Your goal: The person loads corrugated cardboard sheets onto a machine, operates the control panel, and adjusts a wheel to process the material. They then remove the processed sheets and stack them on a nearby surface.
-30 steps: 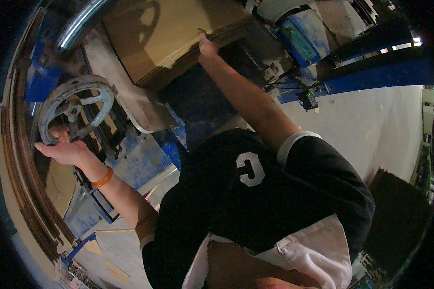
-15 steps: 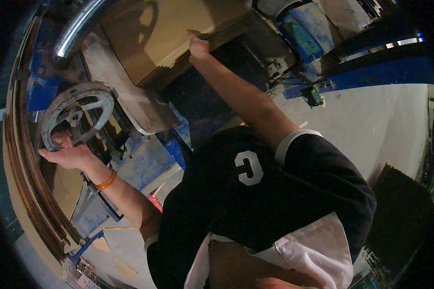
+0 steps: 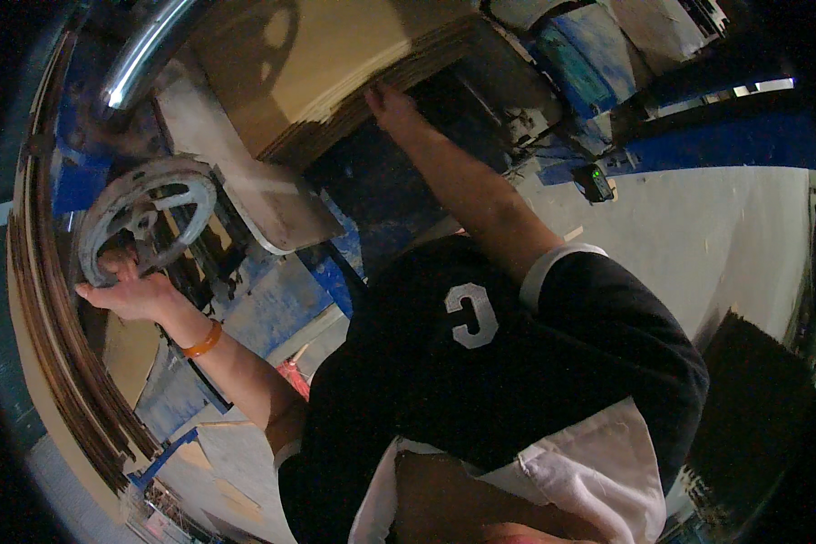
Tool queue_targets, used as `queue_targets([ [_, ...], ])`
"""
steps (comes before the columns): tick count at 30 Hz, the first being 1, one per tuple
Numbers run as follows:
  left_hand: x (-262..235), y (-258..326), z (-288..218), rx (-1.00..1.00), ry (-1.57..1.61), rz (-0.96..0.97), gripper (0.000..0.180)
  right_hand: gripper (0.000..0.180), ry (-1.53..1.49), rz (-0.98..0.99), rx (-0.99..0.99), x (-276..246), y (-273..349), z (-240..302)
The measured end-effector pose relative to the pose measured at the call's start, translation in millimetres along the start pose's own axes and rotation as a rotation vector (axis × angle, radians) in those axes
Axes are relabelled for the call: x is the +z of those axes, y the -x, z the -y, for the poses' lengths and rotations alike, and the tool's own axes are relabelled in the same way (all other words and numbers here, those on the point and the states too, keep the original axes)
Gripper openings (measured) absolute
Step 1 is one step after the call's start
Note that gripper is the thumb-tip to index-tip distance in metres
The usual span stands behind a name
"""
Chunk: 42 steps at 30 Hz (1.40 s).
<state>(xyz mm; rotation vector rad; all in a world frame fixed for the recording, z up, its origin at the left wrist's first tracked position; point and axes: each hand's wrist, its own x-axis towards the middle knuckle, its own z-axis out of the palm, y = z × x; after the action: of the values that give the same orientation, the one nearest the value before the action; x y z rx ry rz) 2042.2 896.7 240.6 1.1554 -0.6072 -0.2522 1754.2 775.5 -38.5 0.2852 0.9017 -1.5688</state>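
Left hand (image 3: 127, 292) is closed around the lower rim of the grey metal handwheel (image 3: 145, 227), fingers wrapped over the rim, an orange band on the wrist. The wheel sits at the left of the view, mounted on the blue machine frame (image 3: 272, 299), just beside a pale grey plate (image 3: 263, 195).

Right hand (image 3: 392, 104) is stretched out to the edge of the cardboard sheet stack (image 3: 335, 72) at top centre. Fingertips touch the layered edge; we cannot tell if it is gripping or just pressing flat against it.

Handling, our read:
- Handwheel: rigid spoked metal, looks heavy, fixed on its shaft. The rim is the place to hold, and the spokes give a second purchase. The surface looks worn and dull, so probably not slippery.
- Cardboard stack: many thin sheets, stiff as a block but single sheets will flex and slide on each other. Likely heavy as a whole. Best taken by the edge with a flat palm on the side face; corners would crush easily.

A shiny metal tube (image 3: 145, 54) runs along the top left. The concrete floor (image 3: 698, 236) is at the right, with a small device showing a green light (image 3: 594, 177) on it.
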Motion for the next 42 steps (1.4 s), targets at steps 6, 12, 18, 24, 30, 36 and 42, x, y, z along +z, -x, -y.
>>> queue_targets([
  [6, 3, 1, 1, 0.018, 0.017, -0.055, 0.043, 0.022, 0.022, 0.015, -0.034, 6, -12, -2],
  [12, 9, 10, -5, 0.020, 0.002, -0.062, 0.043, 0.023, 0.187, 0.124, -0.095, 5, -9, 1],
  [18, 7, 10, -6, 0.005, 0.024, -0.064, 0.050, 0.025, 0.399, 0.198, -0.041, -4, -17, 9],
  [24, 3, 4, -3, 0.007, 0.043, 0.007, 0.058, 0.021, 0.399, 0.092, -0.194, -3, -24, -1],
  [30, -2, -1, 1, -0.057, 0.079, 0.036, 0.056, 0.020, 0.315, -0.076, -0.180, 4, -7, -8],
  [36, -1, 1, 3, 0.011, 0.075, 0.019, 0.056, 0.023, 0.430, 0.198, -0.152, -12, -5, 6],
  [42, 3, 4, -4, -0.033, 0.086, 0.004, 0.058, 0.028, 0.419, 0.291, -0.007, -9, -9, 3],
])
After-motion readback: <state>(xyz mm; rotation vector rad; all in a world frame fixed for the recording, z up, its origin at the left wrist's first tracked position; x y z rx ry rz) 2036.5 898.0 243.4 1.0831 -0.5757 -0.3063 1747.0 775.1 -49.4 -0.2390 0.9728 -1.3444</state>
